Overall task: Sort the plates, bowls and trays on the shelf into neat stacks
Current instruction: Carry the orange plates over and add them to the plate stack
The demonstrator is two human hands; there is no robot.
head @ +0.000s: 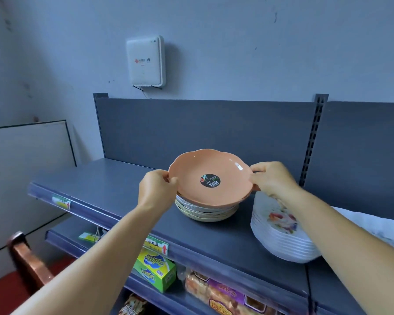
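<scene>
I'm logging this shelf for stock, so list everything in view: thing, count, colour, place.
Orange plate: one, orange with a black round sticker, held over the bowl stack.
Bowl stack: several, cream and white, top shelf, centre.
Plate stack: about ten, white with a floral print, top shelf, right of the bowls.
Top shelf: one, dark grey.
Wall box: one, white, wall above the shelf.
Green box: one, green and yellow, lower shelf.
Snack packs: count unclear, orange and purple, lower shelf.
Left hand: grip on the orange plate's left rim.
Right hand: grip on its right rim.

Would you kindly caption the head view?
Both hands, left hand and right hand, hold an orange plate above stacked bowls.
</scene>
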